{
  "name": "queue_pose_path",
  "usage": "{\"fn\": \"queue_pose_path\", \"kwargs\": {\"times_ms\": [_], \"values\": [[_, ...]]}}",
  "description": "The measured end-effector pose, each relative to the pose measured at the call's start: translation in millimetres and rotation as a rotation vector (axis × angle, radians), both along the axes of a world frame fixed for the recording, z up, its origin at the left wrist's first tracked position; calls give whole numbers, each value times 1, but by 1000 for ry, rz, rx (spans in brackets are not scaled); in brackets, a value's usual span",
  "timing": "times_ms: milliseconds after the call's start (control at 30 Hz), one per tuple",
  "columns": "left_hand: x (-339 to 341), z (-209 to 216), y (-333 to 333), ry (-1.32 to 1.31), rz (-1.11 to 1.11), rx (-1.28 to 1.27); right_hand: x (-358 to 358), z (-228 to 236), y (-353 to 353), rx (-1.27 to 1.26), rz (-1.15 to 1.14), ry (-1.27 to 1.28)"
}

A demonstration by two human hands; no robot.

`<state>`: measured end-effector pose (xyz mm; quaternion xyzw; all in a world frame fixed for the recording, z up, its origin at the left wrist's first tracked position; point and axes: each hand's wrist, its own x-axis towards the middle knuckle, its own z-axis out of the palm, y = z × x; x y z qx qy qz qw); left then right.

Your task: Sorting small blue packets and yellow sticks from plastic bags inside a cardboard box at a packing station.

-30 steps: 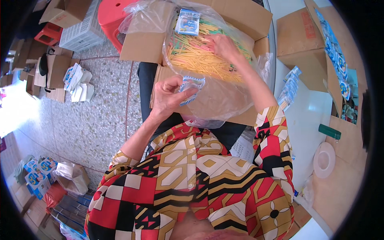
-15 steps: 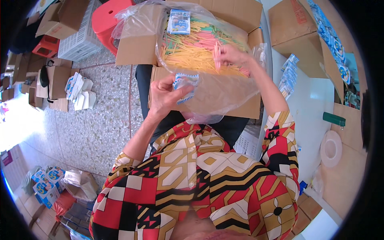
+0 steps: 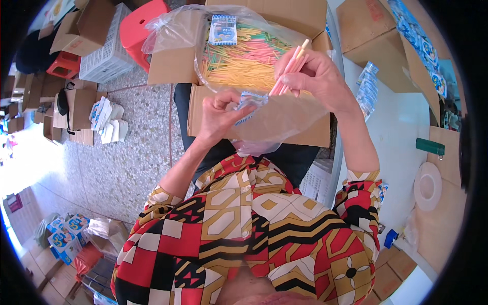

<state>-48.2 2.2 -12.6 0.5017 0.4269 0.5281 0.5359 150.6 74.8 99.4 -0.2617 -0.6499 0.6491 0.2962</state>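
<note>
Between the thumb and fingers of my left hand (image 3: 217, 116) is a small blue and white plastic pouch (image 3: 255, 100), its upper end turned toward my other hand. My right hand (image 3: 325, 79) grips a small bunch of thin pink sticks (image 3: 291, 70) with a yellow one among them, their lower ends close to the pouch. Whether they touch it I cannot tell. Beneath both hands, loose yellow, pink and green sticks (image 3: 236, 66) fill a clear plastic bag (image 3: 277, 119) lining a cardboard box (image 3: 175, 63). Another blue and white packet (image 3: 222, 30) lies on the sticks at the far left.
A pale table (image 3: 394, 137) runs along the right, holding a strip of blue packets (image 3: 367, 91), an open carton (image 3: 376, 51), a green object (image 3: 430, 147) and a white ring (image 3: 427, 186). Left are a red stool (image 3: 140, 25), a white crate (image 3: 107, 51) and stacked white packets (image 3: 108, 119) on the floor.
My right hand has lifted the sticks out of the pile, toward me and up. My left hand has shifted slightly right and tilted the pouch toward them.
</note>
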Motion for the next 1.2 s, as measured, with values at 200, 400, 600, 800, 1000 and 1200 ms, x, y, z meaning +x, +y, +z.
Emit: {"fn": "queue_pose_path", "kwargs": {"times_ms": [200, 400, 600, 800, 1000, 1200], "values": [[12, 1, 7, 109, -46, 206, -1, -2, -7, 42, 11, -204], [14, 9, 5, 207, -59, 242, 1, -4, -8, 117, 34, -226], [18, 11, 8, 190, -46, 183, -4, -1, -15, 294, -23, -320], [25, 17, 12, 119, -83, 95, -2, 3, -11, 337, -68, -310], [31, 25, 13, 67, -99, 21, 3, 10, -9, 305, -153, -319], [45, 42, 19, -105, -82, -24, 6, 0, -3, 167, -305, -105]]}}
